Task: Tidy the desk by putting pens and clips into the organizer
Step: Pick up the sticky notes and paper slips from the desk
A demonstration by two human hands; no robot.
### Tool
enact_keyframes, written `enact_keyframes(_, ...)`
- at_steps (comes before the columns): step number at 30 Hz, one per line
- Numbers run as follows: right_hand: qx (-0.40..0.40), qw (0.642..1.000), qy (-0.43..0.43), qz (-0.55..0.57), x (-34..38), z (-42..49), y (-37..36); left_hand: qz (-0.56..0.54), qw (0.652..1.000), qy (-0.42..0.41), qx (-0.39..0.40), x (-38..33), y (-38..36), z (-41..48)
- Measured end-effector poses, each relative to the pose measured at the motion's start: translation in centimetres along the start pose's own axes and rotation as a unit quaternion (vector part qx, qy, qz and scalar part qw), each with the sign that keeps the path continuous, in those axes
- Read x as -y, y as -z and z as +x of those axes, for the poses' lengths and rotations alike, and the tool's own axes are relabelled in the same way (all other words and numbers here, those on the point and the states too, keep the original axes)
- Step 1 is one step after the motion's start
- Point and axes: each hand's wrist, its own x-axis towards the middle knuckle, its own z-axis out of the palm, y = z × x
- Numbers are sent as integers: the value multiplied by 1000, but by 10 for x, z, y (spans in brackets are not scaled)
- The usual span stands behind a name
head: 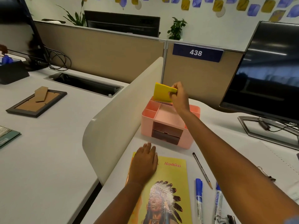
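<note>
1. The right hand (178,96) reaches forward over the pink plastic desk organizer (168,125) and pinches a small yellow pad of sticky notes (163,92) at its right edge, thumb on the near face and the fingers (175,85) curled behind it. The pad hangs on edge, its lower end at or just inside the organizer's back slot.
2. The left hand (144,160) lies flat and released, palm down, on the top left corner of a yellow booklet with a feathered-headdress picture (163,183) that rests on the pale grey counter (186,151).
3. The pad looks light and a little floppy; I judge an edge pinch is enough, but the sheets could fan or bend if it catches the slot wall.
4. The pens are not yet stowed. A thin dark pencil (202,170) lies diagonally just right of the booklet, point towards the person. Two blue-capped white markers (199,199) lie side by side nearer the person, close together.
5. These are stiff, light and smooth, so likely to roll; a mid-barrel grip seems safest.
6. A dark binder clip (229,219) shows at the bottom edge, another metal clip (265,173) just past the right forearm; both are small, hard and best pinched across the body.
</note>
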Motion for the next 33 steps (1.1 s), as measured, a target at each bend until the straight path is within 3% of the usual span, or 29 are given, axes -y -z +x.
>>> enact_keyframes(7, 22, 994, -41, -98, -24, 0, -4, -1, 1000, -8, -28, 1, -4, 1)
enact_keyframes(14, 74, 952, 44, -292, -31, -18, 8, 18, 998, -14, -59, 1, -5, 1)
enact_keyframes(19, -10, 971, 50, -234, -26, -65, 31, 39, 996, -15, -74, 1, -6, 1)
enact_keyframes(28, -32, 983, 53, -173, -35, -191, 81, 61, 995, -24, -77, 0, -2, 0)
enact_keyframes(33, -39, 986, 13, -161, -47, -236, 117, 66, 994, -42, -74, -6, 1, -4)
